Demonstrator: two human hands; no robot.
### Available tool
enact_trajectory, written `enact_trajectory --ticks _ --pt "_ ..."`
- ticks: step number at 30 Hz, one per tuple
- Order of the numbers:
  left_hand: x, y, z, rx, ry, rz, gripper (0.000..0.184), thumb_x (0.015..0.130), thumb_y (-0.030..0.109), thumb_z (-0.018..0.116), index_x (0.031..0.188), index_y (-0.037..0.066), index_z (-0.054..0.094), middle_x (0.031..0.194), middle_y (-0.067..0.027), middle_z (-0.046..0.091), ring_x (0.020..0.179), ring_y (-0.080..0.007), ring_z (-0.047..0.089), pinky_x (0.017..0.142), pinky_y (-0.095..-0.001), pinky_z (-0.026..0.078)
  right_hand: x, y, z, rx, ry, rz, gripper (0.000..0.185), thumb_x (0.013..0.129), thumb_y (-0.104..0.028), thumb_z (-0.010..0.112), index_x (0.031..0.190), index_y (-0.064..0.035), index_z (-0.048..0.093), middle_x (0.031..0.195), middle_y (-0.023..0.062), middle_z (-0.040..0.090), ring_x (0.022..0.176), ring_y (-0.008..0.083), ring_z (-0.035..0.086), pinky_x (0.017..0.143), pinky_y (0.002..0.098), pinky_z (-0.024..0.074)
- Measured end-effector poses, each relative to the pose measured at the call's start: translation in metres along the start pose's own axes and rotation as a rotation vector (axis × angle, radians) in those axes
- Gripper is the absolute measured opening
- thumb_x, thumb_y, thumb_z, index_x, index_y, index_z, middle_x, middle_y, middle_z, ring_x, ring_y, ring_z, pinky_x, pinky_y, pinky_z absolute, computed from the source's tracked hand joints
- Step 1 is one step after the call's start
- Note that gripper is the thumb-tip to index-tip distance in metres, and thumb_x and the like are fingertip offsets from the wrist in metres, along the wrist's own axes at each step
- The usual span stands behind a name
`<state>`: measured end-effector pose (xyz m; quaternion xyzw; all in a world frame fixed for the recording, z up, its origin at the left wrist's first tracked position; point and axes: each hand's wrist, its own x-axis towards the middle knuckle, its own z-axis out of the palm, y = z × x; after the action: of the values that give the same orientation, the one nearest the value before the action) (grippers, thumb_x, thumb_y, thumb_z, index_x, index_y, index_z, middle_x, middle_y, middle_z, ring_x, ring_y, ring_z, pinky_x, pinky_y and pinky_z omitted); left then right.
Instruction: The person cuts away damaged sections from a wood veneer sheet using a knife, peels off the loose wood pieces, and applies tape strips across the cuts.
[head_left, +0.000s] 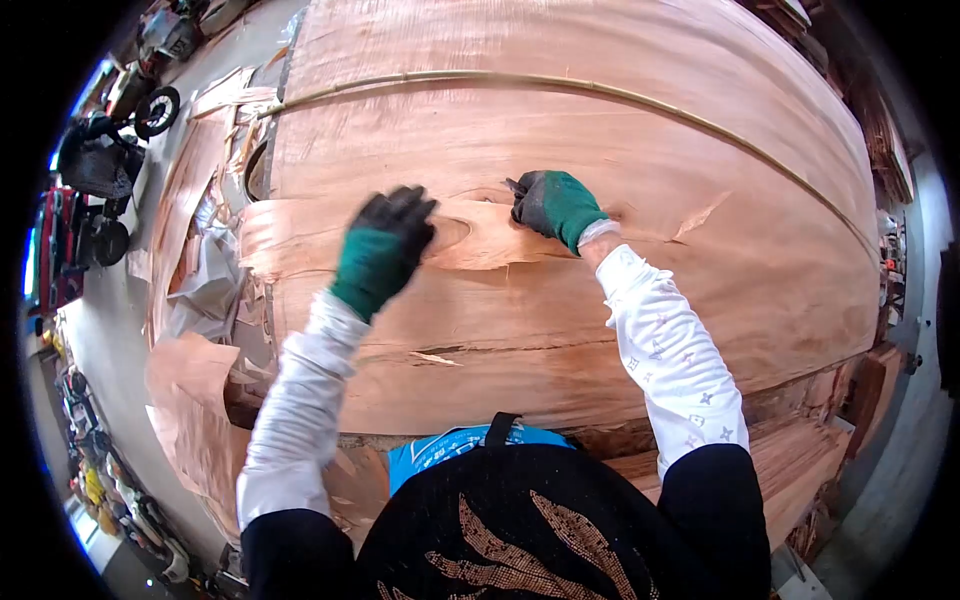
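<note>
A wide stack of thin wood veneer (560, 320) lies in front of me, with a loose, ragged strip of veneer (310, 235) across its top. My left hand (385, 245), in a green glove with a dark coating, is over this strip. Its fingers are stretched out and slightly blurred, and nothing shows in them. To the right, my right hand (555, 207), in a matching glove, is closed at the strip's right end beside a knot. A small dark tip sticks out at its fingers; I cannot make out what it is.
A long thin bamboo pole (480, 75) lies bowed across the sheets. Torn veneer scraps (195, 380) pile up along the left edge. Parked motorbikes (110, 160) stand farther left. A small wood splinter (436, 358) lies near me, and more stacked veneer (790, 465) is at the lower right.
</note>
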<state>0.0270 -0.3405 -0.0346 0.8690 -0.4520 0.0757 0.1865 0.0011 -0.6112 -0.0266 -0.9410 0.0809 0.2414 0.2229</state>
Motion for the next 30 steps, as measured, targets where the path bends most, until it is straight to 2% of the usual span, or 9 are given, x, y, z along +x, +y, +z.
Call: enact_trajectory --ticks 8,9,12,13,14,16,22,26,30 --pt "-0.009 0.048 0.065 -0.054 0.037 -0.247 0.056 0.085 0.029 0.065 0.134 0.008 0.050 0.140 -0.0174 0.048 0.131 -0.0366 0.043 0.108 -0.0504 0.033 -0.012 -0.001 -0.009 -0.068 0.216 0.051 0.031 0.075 -0.028 0.071 0.094 -0.0051 0.065 0.097 0.0198 0.067 0.090 0.0381 0.064 0.076 0.0445 0.0503" --pt "-0.009 0.050 0.069 -0.042 0.049 -0.260 0.056 0.085 0.030 0.064 0.134 0.007 0.050 0.140 -0.0179 0.047 0.132 -0.0372 0.041 0.109 -0.0509 0.032 -0.015 -0.001 -0.013 -0.041 0.237 0.119 0.037 0.076 -0.029 0.071 0.105 -0.0058 0.065 0.109 0.0197 0.066 0.099 0.0369 0.063 0.083 0.0422 0.0502" --pt "-0.010 0.051 0.076 -0.062 0.068 -0.278 0.060 0.084 0.028 0.064 0.137 0.007 0.047 0.141 -0.0181 0.046 0.133 -0.0380 0.040 0.110 -0.0524 0.030 -0.019 0.011 0.005 0.112 0.428 -0.067 0.033 0.080 -0.017 0.060 0.111 -0.0058 0.063 0.110 0.0200 0.065 0.099 0.0376 0.063 0.085 0.0435 0.0510" --pt "-0.008 0.053 0.074 -0.084 0.064 -0.292 0.062 0.083 0.027 0.065 0.138 0.007 0.045 0.142 -0.0181 0.045 0.133 -0.0380 0.040 0.111 -0.0522 0.030 -0.013 0.012 0.015 0.075 0.342 -0.172 0.045 0.081 -0.018 0.065 0.125 -0.0080 0.060 0.124 0.0196 0.060 0.111 0.0345 0.059 0.094 0.0374 0.0478" --pt "-0.007 0.055 0.071 -0.104 0.061 -0.304 0.065 0.082 0.026 0.066 0.139 0.007 0.043 0.142 -0.0181 0.045 0.133 -0.0380 0.040 0.111 -0.0520 0.030 -0.009 0.017 0.036 0.197 0.438 -0.381 0.044 0.079 -0.014 0.065 0.123 -0.0072 0.060 0.124 0.0188 0.061 0.108 0.0344 0.060 0.093 0.0383 0.0486" --pt "-0.004 0.055 0.065 -0.163 0.068 -0.334 0.071 0.079 0.024 0.069 0.142 0.007 0.039 0.142 -0.0184 0.044 0.132 -0.0377 0.041 0.110 -0.0499 0.032 -0.007 -0.009 0.047 0.258 0.344 -0.209 0.044 0.075 -0.012 0.071 0.118 -0.0074 0.062 0.118 0.0171 0.063 0.105 0.0340 0.061 0.090 0.0408 0.0500" --pt "0.005 0.050 0.066 -0.269 0.108 -0.413 0.091 0.070 0.021 0.077 0.146 0.006 0.030 0.139 -0.0187 0.047 0.128 -0.0365 0.045 0.105 -0.0430 0.040 0.006 -0.055 0.055 -0.080 0.163 -0.157 0.045 0.066 -0.012 0.079 0.107 -0.0105 0.059 0.105 0.0144 0.064 0.101 0.0330 0.064 0.081 0.0424 0.0543" --pt "0.010 0.051 0.063 -0.292 0.035 -0.495 0.093 0.069 0.022 0.078 0.147 0.008 0.029 0.138 -0.0187 0.048 0.127 -0.0365 0.046 0.104 -0.0435 0.041 0.006 -0.048 0.068 -0.179 0.264 -0.250 0.041 0.070 -0.016 0.077 0.106 -0.0107 0.060 0.105 0.0125 0.065 0.096 0.0285 0.067 0.075 0.0417 0.0557" --pt "0.010 0.054 0.060 -0.230 -0.003 -0.453 0.094 0.070 0.022 0.080 0.148 0.011 0.028 0.137 -0.0193 0.048 0.127 -0.0373 0.046 0.104 -0.0443 0.041 -0.008 -0.022 0.065 -0.245 0.244 -0.330 0.019 0.080 -0.018 0.066 0.098 -0.0120 0.064 0.100 0.0080 0.067 0.094 0.0253 0.068 0.068 0.0411 0.0556"
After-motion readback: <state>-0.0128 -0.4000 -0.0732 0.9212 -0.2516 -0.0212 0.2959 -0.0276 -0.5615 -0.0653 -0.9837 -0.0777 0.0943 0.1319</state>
